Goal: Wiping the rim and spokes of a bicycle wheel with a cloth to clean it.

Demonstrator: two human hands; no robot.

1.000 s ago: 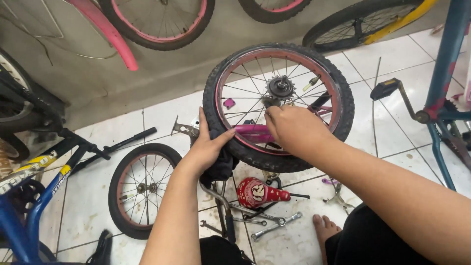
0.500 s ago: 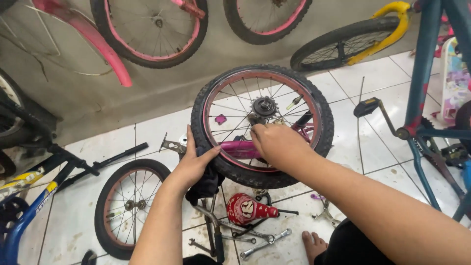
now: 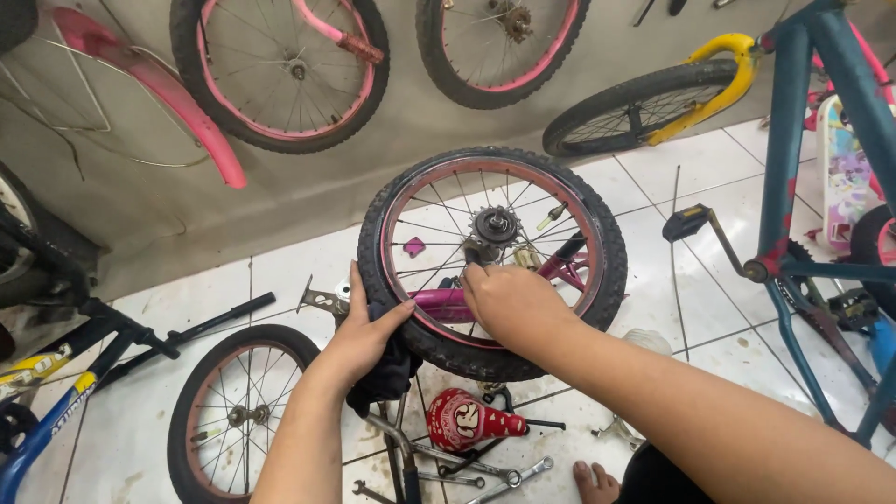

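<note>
Wrenches [image 3: 485,476] and a red bike seat [image 3: 476,420] lie on the floor just below the wheel [image 3: 495,252]. Left hand [image 3: 369,331] grips its tire with a dark rag; right hand [image 3: 513,303] curls over the rim, fingers among thin spokes. Looks light and stiff with grippy rubber, so hold the tire.

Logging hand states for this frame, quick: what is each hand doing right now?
Left hand: closed on the tyre, a dark cloth under the palm.
Right hand: fingers curled at the wheel's spokes; what it holds cannot be told.

Matt rubber tyre [image 3: 401,317], glossy tiles [image 3: 653,392]
</note>
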